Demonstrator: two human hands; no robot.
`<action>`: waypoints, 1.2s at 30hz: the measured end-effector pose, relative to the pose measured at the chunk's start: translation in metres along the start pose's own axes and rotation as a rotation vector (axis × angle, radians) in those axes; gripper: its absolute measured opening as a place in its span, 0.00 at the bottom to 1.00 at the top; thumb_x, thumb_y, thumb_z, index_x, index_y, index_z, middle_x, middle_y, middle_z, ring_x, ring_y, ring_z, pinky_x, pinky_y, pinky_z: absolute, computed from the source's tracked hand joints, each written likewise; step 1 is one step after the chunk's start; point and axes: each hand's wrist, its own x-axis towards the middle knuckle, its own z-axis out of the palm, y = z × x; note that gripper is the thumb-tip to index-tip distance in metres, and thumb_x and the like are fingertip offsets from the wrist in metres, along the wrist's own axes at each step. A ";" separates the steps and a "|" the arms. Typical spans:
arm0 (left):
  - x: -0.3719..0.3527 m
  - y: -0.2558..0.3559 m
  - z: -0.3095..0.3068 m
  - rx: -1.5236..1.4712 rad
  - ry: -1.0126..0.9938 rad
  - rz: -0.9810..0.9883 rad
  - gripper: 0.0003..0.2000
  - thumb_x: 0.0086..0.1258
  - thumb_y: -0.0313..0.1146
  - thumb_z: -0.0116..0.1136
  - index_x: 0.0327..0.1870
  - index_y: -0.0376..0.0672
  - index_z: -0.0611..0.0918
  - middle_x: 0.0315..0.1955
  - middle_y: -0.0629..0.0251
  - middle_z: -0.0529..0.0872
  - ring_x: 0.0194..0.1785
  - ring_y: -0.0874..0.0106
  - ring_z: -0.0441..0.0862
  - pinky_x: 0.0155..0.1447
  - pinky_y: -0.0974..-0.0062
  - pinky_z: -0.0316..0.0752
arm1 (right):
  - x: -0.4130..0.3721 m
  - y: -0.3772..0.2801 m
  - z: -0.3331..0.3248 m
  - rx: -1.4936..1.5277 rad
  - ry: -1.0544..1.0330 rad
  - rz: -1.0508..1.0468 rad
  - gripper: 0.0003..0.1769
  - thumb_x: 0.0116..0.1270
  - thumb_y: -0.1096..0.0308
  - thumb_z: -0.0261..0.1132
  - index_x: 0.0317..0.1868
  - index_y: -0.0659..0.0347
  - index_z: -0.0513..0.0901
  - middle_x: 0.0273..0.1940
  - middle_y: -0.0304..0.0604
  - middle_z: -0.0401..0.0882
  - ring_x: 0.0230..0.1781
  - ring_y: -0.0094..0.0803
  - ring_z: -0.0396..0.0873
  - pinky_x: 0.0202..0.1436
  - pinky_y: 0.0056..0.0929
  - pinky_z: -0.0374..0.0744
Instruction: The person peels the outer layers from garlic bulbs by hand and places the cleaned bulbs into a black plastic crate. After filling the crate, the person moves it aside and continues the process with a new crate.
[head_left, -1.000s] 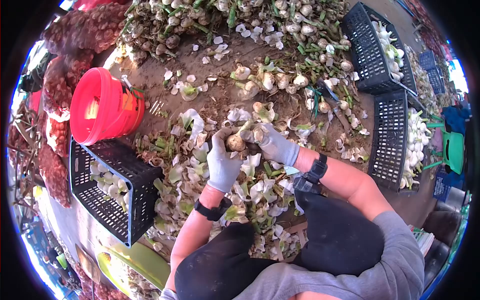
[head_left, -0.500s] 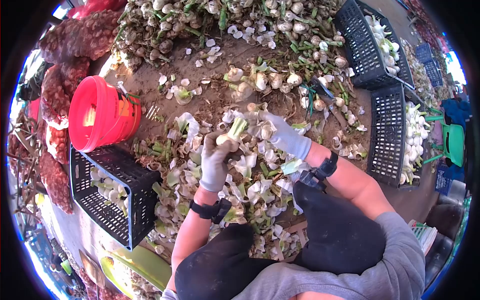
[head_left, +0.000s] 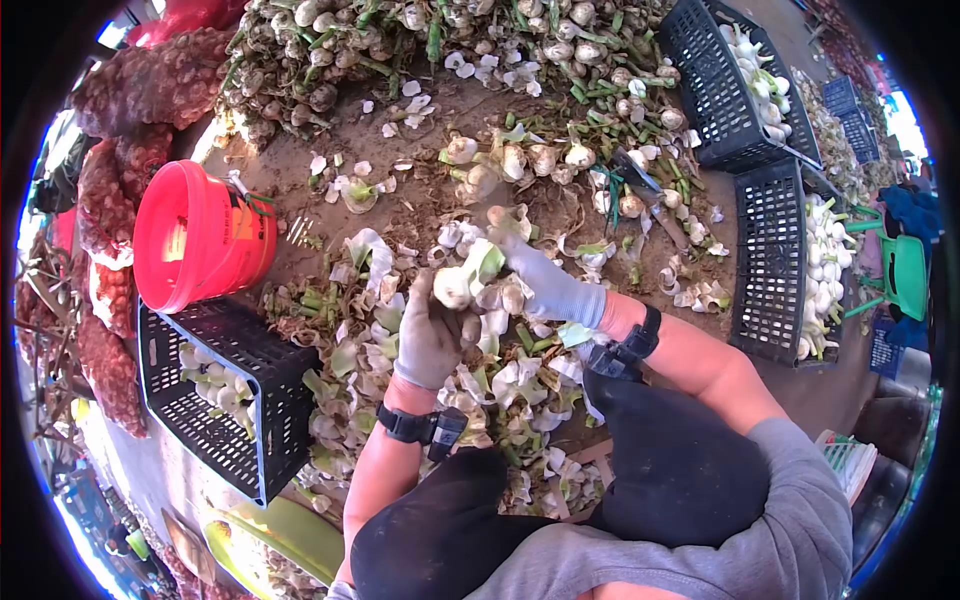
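Note:
My left hand (head_left: 428,340), in a soiled pale glove, is closed round a garlic bulb (head_left: 452,288), its white side facing up. From the bulb, a pale green skin (head_left: 487,261) on the stem reaches toward my right hand (head_left: 540,282). That hand, gloved too, has its fingers closed at the stem end on the loosened skin; its fingertips are partly hidden. Below both hands lies a thick litter of garlic peelings (head_left: 515,380). Just beyond them, several untrimmed garlic bulbs (head_left: 543,159) rest on the ground.
A garlic heap (head_left: 330,50) spreads at the back. A red bucket (head_left: 215,235) and a black crate (head_left: 285,400) stand on the left. Two black crates (head_left: 765,260) of garlic are on the right. A tool with a blade (head_left: 635,172) lies by the bulbs. Mesh sacks (head_left: 150,80) line the left.
The bulb has turned in my left hand, its stem now less upright. My right hand has moved slightly down and left, and a skin on the stem is folded outward.

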 end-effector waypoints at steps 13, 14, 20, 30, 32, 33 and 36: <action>0.008 0.007 -0.001 0.934 0.212 0.751 0.20 0.64 0.22 0.62 0.56 0.39 0.73 0.36 0.69 0.79 0.35 0.80 0.76 0.43 0.80 0.75 | -0.004 -0.008 -0.013 0.438 -0.136 0.278 0.13 0.70 0.74 0.61 0.54 0.64 0.81 0.44 0.39 0.84 0.43 0.18 0.78 0.48 0.24 0.77; 0.007 0.009 0.003 0.897 0.222 0.676 0.17 0.65 0.20 0.61 0.54 0.39 0.74 0.35 0.70 0.79 0.36 0.81 0.76 0.43 0.82 0.75 | -0.005 -0.008 -0.014 0.336 -0.134 0.225 0.14 0.69 0.75 0.62 0.54 0.65 0.81 0.44 0.40 0.84 0.44 0.19 0.78 0.50 0.24 0.77; 0.000 0.006 -0.010 1.004 0.036 0.619 0.08 0.68 0.16 0.55 0.45 0.37 0.78 0.32 0.72 0.82 0.36 0.84 0.77 0.40 0.86 0.73 | 0.017 0.006 -0.038 -0.499 0.105 0.083 0.14 0.63 0.76 0.61 0.49 0.62 0.84 0.42 0.49 0.84 0.39 0.37 0.81 0.51 0.33 0.79; -0.021 0.016 0.001 0.794 0.018 0.632 0.07 0.61 0.16 0.55 0.38 0.36 0.81 0.37 0.68 0.83 0.39 0.79 0.80 0.43 0.81 0.77 | -0.039 -0.016 -0.056 -1.025 -0.563 0.561 0.43 0.58 0.71 0.69 0.74 0.52 0.61 0.67 0.59 0.65 0.64 0.52 0.71 0.65 0.45 0.73; -0.013 0.005 0.001 0.861 -0.048 0.591 0.08 0.61 0.16 0.56 0.39 0.36 0.80 0.37 0.67 0.82 0.40 0.78 0.80 0.45 0.81 0.76 | -0.035 -0.023 -0.038 -0.626 -0.243 0.213 0.46 0.57 0.71 0.70 0.75 0.51 0.60 0.69 0.59 0.62 0.66 0.51 0.70 0.68 0.45 0.70; -0.007 -0.001 0.002 0.897 -0.084 0.579 0.08 0.61 0.16 0.56 0.40 0.36 0.80 0.38 0.67 0.82 0.40 0.78 0.80 0.46 0.81 0.76 | -0.033 -0.031 -0.030 -0.347 -0.188 0.156 0.45 0.56 0.72 0.70 0.75 0.51 0.61 0.68 0.56 0.65 0.65 0.49 0.71 0.68 0.44 0.70; -0.005 -0.019 0.026 0.833 -0.104 0.529 0.25 0.62 0.19 0.61 0.61 0.40 0.70 0.42 0.68 0.80 0.43 0.79 0.77 0.50 0.82 0.74 | -0.035 -0.045 -0.034 0.089 -0.083 0.063 0.32 0.60 0.76 0.64 0.66 0.53 0.70 0.62 0.48 0.74 0.58 0.41 0.74 0.64 0.40 0.73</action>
